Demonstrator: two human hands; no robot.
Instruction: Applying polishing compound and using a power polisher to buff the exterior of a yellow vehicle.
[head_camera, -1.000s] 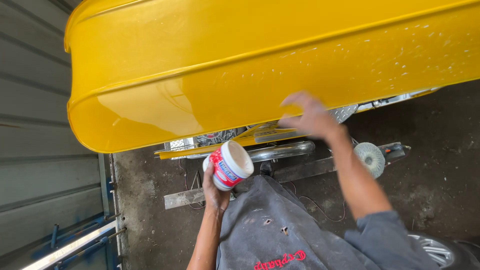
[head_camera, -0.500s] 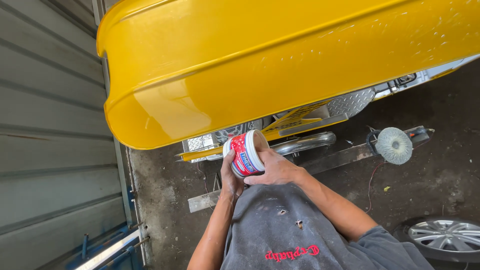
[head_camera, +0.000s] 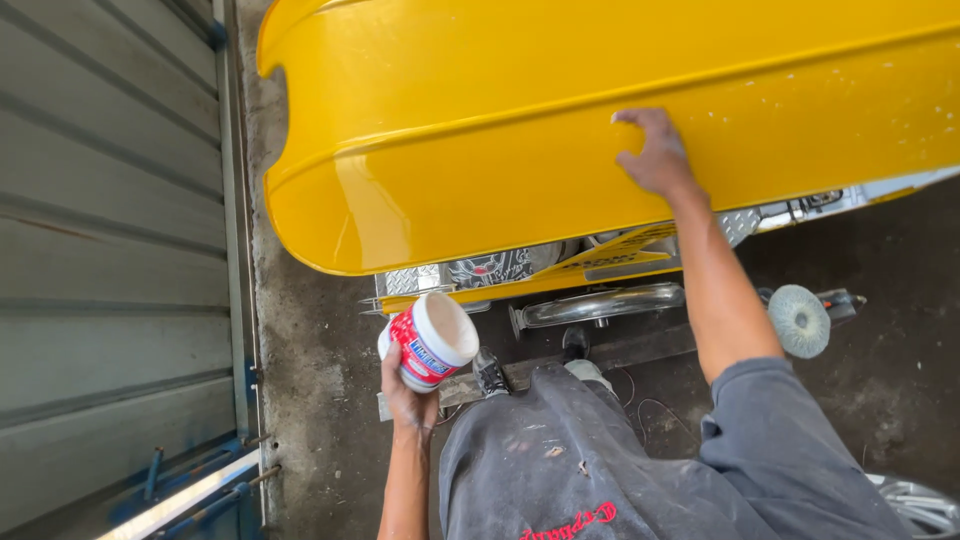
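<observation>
In the head view, the right hand (head_camera: 655, 150) is stretched up with the arm extended, its fingers curled and pressed on the yellow panel (head_camera: 480, 130); whether anything is pinched beneath cannot be told. The left hand (head_camera: 408, 392) is wrapped around 1 open tub (head_camera: 430, 340), held below the panel's lower edge, beside the grey shutter (head_camera: 110, 250).

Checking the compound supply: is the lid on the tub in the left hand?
No. The tub in the left hand is open, its pale contents showing, while the right hand presses on the yellow panel.
</observation>
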